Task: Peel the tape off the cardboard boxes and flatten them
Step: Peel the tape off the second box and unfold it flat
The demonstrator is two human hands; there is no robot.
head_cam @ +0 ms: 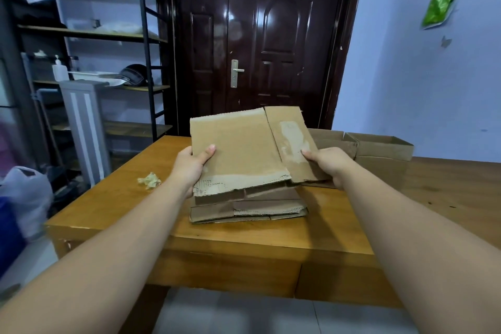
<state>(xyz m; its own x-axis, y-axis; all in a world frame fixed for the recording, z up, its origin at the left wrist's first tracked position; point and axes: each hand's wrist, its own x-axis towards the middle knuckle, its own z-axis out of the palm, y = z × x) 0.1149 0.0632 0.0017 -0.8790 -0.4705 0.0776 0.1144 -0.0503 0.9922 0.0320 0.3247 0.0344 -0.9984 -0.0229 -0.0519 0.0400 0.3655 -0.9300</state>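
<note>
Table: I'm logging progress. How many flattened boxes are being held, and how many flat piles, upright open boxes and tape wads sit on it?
Held flattened box: 1
Flat pile: 1, layers uncountable
Upright open boxes: 2
Tape wad: 1
Total: 5

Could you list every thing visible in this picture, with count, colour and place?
flattened cardboard box: 1, brown, held above the table by both hands
flat cardboard stack: 1, brown, on the table under the held box
open cardboard boxes: 2, brown, table's far right
tape wad: 1, yellowish, on table, left
table: 1, orange-brown wood, centre
door: 1, dark brown, behind
shelf rack: 1, black, left
plastic bag: 1, white, lower left
left hand: grips box's left edge
right hand: pinches box's right flap
</note>
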